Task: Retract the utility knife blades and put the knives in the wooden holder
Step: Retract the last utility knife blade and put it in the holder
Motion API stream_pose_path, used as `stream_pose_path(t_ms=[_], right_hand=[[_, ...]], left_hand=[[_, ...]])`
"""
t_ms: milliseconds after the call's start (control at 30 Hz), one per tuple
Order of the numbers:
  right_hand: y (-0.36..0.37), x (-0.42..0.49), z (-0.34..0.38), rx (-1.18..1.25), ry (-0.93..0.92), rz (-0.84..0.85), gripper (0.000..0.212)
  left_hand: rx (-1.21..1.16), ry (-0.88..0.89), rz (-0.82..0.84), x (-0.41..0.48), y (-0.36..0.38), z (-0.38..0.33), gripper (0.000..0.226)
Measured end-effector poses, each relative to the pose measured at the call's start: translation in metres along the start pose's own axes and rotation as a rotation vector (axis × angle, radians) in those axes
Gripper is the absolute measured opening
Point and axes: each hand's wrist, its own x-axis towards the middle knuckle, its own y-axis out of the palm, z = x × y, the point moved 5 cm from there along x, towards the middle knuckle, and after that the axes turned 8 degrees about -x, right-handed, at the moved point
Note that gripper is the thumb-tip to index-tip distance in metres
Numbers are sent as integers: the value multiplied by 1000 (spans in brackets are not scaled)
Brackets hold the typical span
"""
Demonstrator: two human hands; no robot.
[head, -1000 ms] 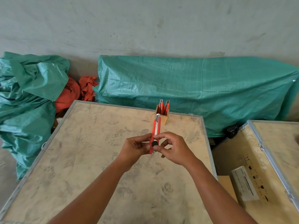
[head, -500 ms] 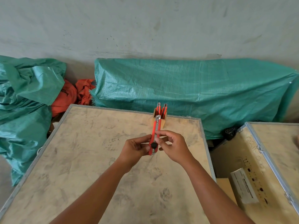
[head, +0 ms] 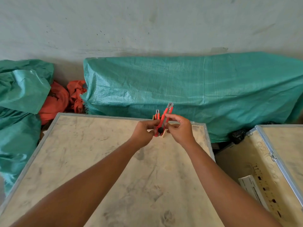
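A red utility knife [head: 164, 118] with a black knob near its lower end stands tilted to the right between both hands, its metal tip up. My left hand [head: 144, 132] grips its lower end. My right hand [head: 179, 130] pinches its upper body between thumb and fingers. Directly behind the hands stands the wooden holder [head: 164, 136] at the crate's far edge, mostly hidden. The top of another red knife [head: 157, 114] sticks up out of it.
The hands work over a plywood crate top [head: 98, 161] with a metal rim. A second crate [head: 282, 153] stands to the right, with a white box [head: 252, 190] in the gap. Green tarps [head: 196, 92] and orange cloth [head: 62, 99] lie behind, by the wall.
Both hands have carried the knife forward, up to the holder at the far edge. The knife now leans to the right and my right hand has slid higher on its body.
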Motion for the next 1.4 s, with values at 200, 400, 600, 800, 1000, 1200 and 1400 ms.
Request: stream_pose_path(t_ms=[200,400,600,800,1000,1200,1400], right_hand=[[18,43,-35,-105,-22,-135,34],[31,58,-64,-180,-53,-207,36],[33,68,-75,-146,-75,-234,36],[32,63,-78,-116,-109,-281,32],[32,59,-78,-68,-132,-312,30],[39,61,-79,-161,-181,-273,32],[50,52,-91,-315,-167,-184,34]], left_hand=[[219,-73,-59,64,5,39,63],[323,-297,-15,94,15,89,64],[252,-239,-67,103,17,95,28],[257,-227,-78,103,18,97,41],[244,-226,-89,103,17,97,39],[229,-242,-97,101,17,101,52],[200,-221,-89,100,16,100,51]])
